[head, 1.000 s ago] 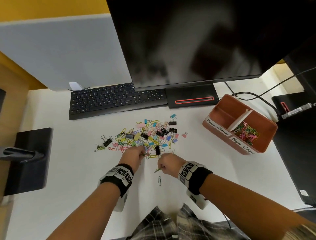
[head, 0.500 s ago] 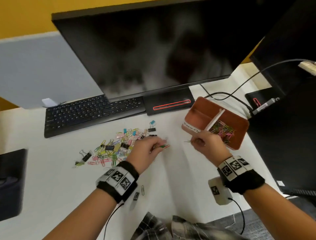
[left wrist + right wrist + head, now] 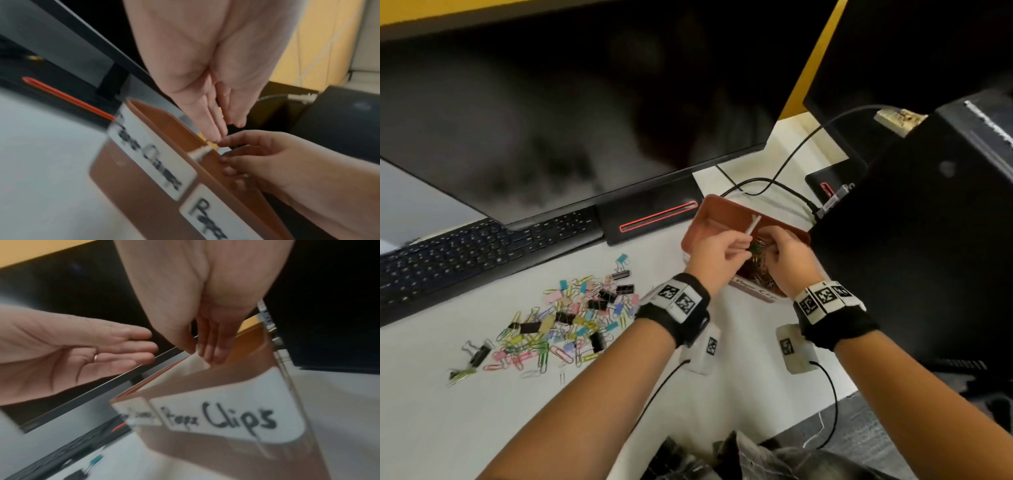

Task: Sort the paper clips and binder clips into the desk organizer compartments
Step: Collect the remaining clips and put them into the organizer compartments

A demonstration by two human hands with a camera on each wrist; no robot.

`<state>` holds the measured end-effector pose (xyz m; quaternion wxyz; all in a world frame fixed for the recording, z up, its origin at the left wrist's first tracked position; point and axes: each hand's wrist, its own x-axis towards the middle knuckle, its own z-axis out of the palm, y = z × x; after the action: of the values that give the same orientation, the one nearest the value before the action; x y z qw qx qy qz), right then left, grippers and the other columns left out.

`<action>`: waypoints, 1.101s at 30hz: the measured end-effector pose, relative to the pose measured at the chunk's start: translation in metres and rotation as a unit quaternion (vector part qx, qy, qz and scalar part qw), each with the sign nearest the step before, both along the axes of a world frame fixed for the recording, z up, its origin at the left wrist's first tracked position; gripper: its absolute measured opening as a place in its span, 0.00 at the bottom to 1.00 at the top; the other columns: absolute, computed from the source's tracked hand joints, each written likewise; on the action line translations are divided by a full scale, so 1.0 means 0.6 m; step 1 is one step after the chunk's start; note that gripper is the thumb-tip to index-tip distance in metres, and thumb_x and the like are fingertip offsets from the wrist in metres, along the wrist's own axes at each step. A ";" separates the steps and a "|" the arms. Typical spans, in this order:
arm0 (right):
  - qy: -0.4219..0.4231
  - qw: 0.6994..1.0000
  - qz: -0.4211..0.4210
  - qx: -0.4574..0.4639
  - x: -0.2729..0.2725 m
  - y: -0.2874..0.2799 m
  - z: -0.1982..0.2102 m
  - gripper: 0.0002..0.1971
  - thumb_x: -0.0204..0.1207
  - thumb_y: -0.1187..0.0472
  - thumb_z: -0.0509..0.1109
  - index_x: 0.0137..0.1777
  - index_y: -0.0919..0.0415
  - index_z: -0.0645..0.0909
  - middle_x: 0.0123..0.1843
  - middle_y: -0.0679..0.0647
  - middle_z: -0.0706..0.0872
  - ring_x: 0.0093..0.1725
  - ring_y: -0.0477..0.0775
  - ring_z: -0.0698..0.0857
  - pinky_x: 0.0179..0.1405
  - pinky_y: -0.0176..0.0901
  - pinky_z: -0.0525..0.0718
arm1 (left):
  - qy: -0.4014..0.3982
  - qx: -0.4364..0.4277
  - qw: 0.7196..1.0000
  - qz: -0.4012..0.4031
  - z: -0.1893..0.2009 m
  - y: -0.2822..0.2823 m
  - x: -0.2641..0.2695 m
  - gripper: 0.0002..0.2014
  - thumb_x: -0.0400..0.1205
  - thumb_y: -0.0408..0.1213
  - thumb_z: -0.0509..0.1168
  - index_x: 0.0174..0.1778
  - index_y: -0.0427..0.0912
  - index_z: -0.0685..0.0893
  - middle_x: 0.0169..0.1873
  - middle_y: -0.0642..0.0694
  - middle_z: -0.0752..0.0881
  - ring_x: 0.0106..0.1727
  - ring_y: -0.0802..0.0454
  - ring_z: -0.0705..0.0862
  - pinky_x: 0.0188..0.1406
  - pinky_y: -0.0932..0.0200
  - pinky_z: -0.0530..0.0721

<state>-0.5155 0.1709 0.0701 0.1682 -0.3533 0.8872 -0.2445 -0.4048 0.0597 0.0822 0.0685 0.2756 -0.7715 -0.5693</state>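
Hovering over the brown organizer, both hands meet above its right compartment in the head view, where loose paper clips already lie; the left hand seems to pinch a green clip (blurred), and a large mixed pile waits on the worktop, so I judge most sorting remains. Left wrist view: left fingers extended, nearly straight. Right wrist view: right fingers point down, relaxed; any clip there is hidden.
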 end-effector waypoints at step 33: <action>-0.106 0.855 0.475 0.179 0.416 -0.127 -0.120 0.08 0.77 0.57 0.67 0.49 0.60 0.83 0.47 0.51 0.80 0.48 0.53 0.77 0.50 0.43 0.75 | -0.277 -0.151 0.931 0.182 -0.177 -0.084 0.520 0.03 0.77 0.40 0.66 0.43 0.47 0.84 0.48 0.48 0.85 0.53 0.46 0.80 0.52 0.51 0.81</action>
<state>-0.2658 0.0947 -0.0019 0.4174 -0.6672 0.6169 -0.0078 -0.0928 0.0095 -0.0240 -0.0043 0.5442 -0.7734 -0.3251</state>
